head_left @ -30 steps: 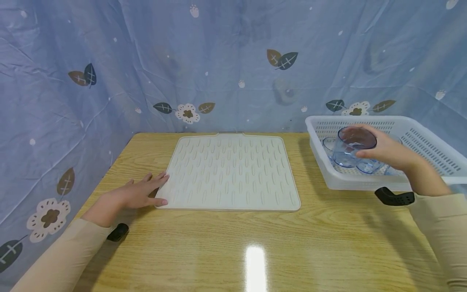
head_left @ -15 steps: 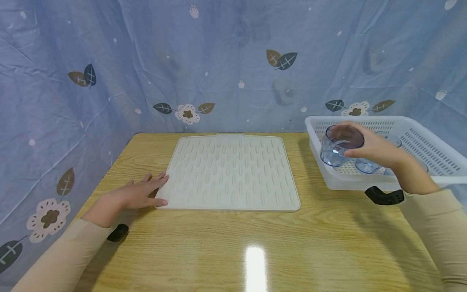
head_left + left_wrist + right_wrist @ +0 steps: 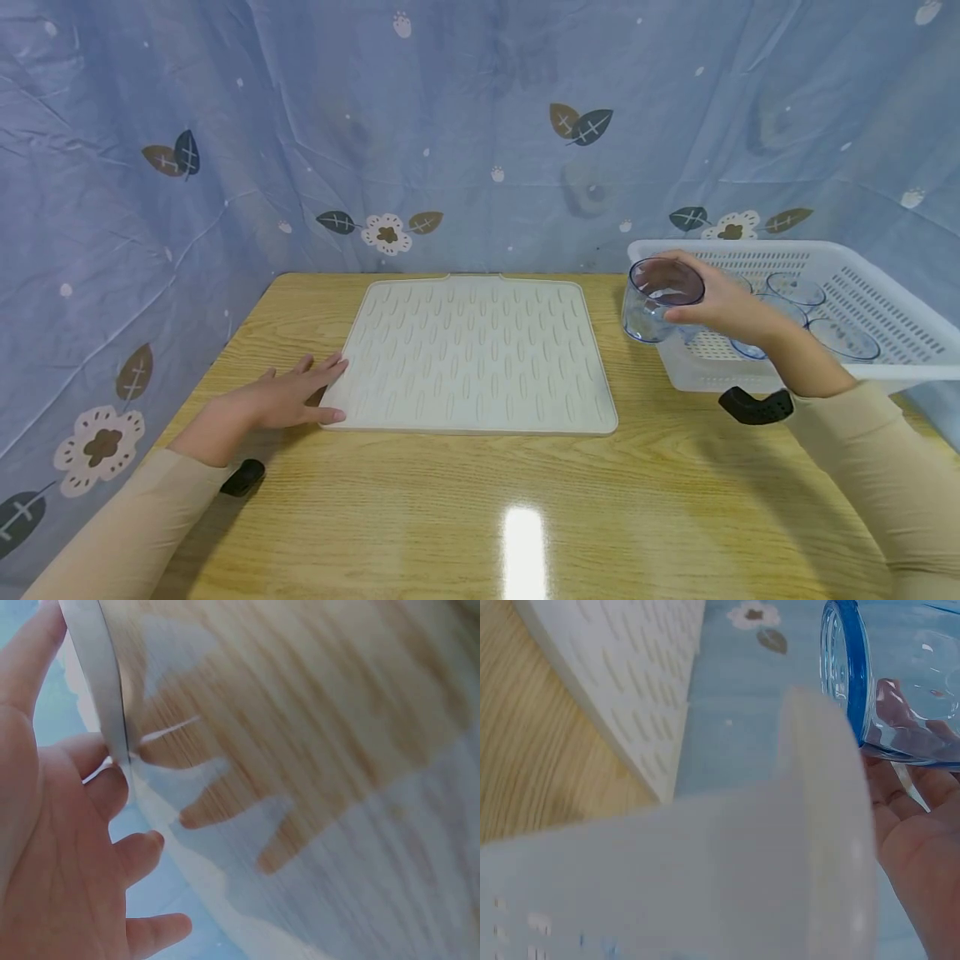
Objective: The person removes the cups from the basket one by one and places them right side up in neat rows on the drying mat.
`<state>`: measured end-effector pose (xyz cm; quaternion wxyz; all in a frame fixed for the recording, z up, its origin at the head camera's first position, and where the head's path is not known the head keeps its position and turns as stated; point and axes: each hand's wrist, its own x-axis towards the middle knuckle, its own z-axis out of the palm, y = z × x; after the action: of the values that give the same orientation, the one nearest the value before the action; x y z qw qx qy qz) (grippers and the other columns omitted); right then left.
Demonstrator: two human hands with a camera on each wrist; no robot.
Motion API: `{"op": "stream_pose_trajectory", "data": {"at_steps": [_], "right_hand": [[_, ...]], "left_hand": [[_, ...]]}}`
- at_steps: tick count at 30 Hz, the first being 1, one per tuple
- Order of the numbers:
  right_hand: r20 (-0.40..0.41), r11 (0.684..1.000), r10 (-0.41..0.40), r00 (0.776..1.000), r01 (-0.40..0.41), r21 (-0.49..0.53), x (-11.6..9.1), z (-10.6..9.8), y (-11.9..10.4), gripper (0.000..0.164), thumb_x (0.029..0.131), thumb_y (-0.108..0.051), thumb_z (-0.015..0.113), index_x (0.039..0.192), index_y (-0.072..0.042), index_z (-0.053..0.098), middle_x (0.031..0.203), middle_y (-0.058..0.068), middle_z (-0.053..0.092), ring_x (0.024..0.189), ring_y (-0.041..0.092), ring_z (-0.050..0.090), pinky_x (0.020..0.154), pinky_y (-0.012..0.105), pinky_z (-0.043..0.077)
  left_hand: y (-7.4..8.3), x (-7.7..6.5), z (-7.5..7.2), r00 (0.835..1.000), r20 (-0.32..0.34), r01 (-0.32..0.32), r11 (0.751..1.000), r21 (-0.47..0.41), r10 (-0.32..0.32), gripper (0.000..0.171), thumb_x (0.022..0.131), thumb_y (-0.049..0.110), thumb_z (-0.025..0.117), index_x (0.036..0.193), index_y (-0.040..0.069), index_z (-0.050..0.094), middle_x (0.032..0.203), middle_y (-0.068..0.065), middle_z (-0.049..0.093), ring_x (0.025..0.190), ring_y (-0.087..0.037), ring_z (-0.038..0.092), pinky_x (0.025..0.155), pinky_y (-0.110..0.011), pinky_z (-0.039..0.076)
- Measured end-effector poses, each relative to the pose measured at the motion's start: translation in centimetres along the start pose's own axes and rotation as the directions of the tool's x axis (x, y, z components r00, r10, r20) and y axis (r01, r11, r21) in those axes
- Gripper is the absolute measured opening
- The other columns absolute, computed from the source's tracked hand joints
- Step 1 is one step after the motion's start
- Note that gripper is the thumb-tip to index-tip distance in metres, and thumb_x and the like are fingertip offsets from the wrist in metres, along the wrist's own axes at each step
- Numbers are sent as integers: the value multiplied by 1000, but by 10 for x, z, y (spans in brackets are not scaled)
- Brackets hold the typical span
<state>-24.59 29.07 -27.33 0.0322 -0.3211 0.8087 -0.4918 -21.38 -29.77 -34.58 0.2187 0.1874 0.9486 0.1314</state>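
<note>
In the head view my right hand (image 3: 712,293) grips a see-through, blue-tinted drinking glass (image 3: 647,321) at the left rim of the white basket (image 3: 720,377). The right wrist view has this glass (image 3: 851,690) beside the basket's rim (image 3: 836,825), fingers (image 3: 930,832) against its side. My left hand (image 3: 281,400) touches the left edge of a white ridged drying mat (image 3: 480,358), fingers spread. Up close in the left wrist view, the left hand (image 3: 67,832) lies against the mat's edge (image 3: 94,667).
Several similar glasses (image 3: 846,340) stand inside the basket, right of the held one. A wooden table (image 3: 390,517) carries mat and basket. A blue patterned curtain (image 3: 480,108) hangs behind and to the sides.
My right hand has carried the glass leftward, from above the inside of the basket to its left rim, uncovering other glasses. The left hand stays put on the mat's edge.
</note>
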Motion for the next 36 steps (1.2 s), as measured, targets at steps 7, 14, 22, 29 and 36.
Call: {"op": "stream_pose_trajectory", "data": {"at_steps": [7, 14, 22, 29, 36], "right_hand": [[39, 999, -31, 999, 29, 44, 13, 16, -4, 59, 97, -3, 71, 148, -4, 43, 131, -7, 61, 120, 6, 58, 95, 18, 49], [44, 999, -15, 999, 14, 39, 29, 29, -6, 61, 98, -7, 71, 150, 3, 40, 133, -7, 60, 122, 7, 56, 97, 19, 48], [67, 995, -18, 998, 12, 97, 47, 44, -6, 66, 96, -7, 73, 151, 5, 38, 133, 0, 60, 121, 10, 58, 100, 22, 49], [75, 987, -24, 997, 12, 159, 62, 57, -2, 71, 94, -12, 78, 149, 7, 37, 138, 18, 57, 120, 13, 59, 98, 27, 52], [36, 990, -17, 999, 12, 143, 74, 69, 1, 77, 89, -8, 82, 149, 6, 37, 141, 29, 53, 123, 24, 57, 98, 27, 51]], "left_hand": [[0, 0, 0, 1000, 4, 2, 1000, -7, -2, 101, 96, 61, 62, 165, 6, 15, 169, -21, 7, 149, -56, -1, 102, -86, -2], [-1, 2, -1, 1000, 8, 11, 1000, -21, -11, 103, 95, 63, 63, 166, 7, 14, 170, -20, 5, 149, -56, -3, 102, -84, -6], [2, 1, -1, 1000, 16, 20, 999, -25, -20, 103, 94, 63, 63, 166, 8, 14, 170, -19, 4, 150, -55, -3, 103, -83, -7], [1, 0, -1, 1000, 15, 18, 1000, -25, -18, 102, 95, 61, 64, 165, 6, 15, 170, -20, 5, 149, -56, -2, 103, -84, -6], [-1, 3, 0, 1000, 16, 20, 1000, -15, -20, 103, 94, 64, 63, 166, 7, 14, 170, -19, 4, 149, -56, -3, 103, -84, -6]]}}
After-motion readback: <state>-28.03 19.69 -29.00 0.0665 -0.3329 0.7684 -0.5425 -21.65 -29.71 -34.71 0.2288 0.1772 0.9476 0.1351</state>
